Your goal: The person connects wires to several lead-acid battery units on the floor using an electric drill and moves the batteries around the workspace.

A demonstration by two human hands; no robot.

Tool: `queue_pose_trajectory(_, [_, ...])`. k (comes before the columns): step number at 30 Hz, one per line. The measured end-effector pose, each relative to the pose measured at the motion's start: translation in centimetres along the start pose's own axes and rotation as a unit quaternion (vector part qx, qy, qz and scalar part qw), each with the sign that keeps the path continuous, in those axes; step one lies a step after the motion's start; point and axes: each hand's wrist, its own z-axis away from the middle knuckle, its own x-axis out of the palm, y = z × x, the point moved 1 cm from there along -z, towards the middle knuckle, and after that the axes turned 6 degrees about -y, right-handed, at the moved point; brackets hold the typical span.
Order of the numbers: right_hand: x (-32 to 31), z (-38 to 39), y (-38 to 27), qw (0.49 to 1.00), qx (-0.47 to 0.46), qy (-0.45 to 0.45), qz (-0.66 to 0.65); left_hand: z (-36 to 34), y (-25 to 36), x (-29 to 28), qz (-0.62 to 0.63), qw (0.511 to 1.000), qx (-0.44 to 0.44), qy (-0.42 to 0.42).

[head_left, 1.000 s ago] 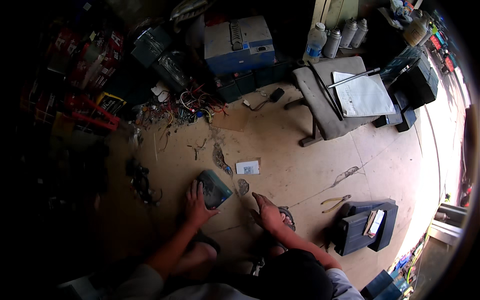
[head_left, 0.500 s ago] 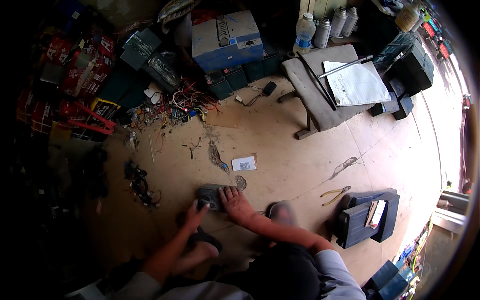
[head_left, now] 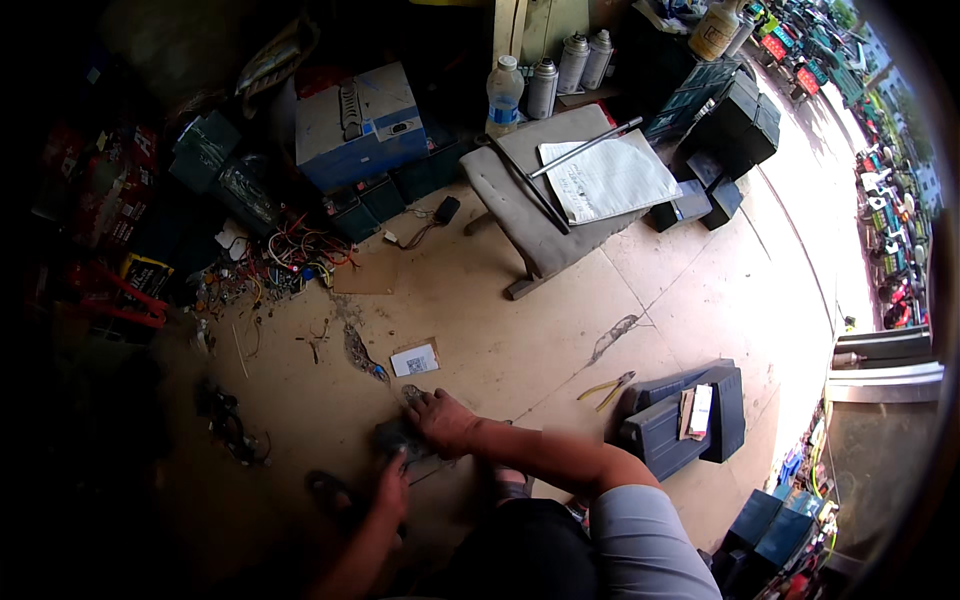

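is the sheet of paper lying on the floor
No, the white sheet of paper lies on top of the grey stool, under a thin rod, not on the floor.

left hand (head_left: 392, 490): fingertips on near edge of small dark block (head_left: 398, 437) on floor
right hand (head_left: 440, 420): flat on top of same block
beside block: white card (head_left: 414, 359), just above
right of arm: yellow-handled pliers (head_left: 606, 388), dark battery case (head_left: 680, 420)
further off: low stool (head_left: 540, 205) with paper sheet (head_left: 610, 178)
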Motion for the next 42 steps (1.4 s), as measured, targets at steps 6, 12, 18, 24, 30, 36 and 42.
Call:
queue_pose_trajectory(6, [-3.2, 11.5, 7.7, 0.929, 0.312, 0.187, -0.067, 0.1, 6.0, 15.6, -0.305, 0.912, 0.171, -0.213])
queue_pose_trajectory(12, [-0.4, 18.0, 13.8, 0.658, 0.645, 0.367, -0.129, 1.0, 4.4, 17.3, -0.502, 0.775, 0.27, -0.274])
queue_pose_trajectory(18, [-2.5, 18.4, 19.6, 0.46, 0.722, 0.473, -0.207, -2.4, -0.1, 3.3, -0.462, 0.861, 0.135, -0.163])
queue_pose_trajectory(24, [-0.3, 18.7, 21.1, 0.539, 0.715, 0.426, -0.129, 0.0, 3.5, -7.5, -0.403, 0.91, -0.003, -0.097])
queue_pose_trajectory(30, [-4.5, 26.3, 33.4, 0.543, 0.719, 0.416, -0.118, 0.8, 6.5, -12.2, -0.613, 0.779, 0.13, -0.009])
queue_pose_trajectory(36, [-12.3, 27.1, 35.6, 0.645, 0.548, 0.532, 0.019, 2.0, 11.1, -1.9, -0.688, 0.667, 0.283, -0.041])
queue_pose_trajectory(42, [-1.6, 16.4, 19.7, 0.753, 0.428, 0.468, -0.176, -6.3, 14.8, 11.4, -0.746, 0.516, 0.419, -0.055])
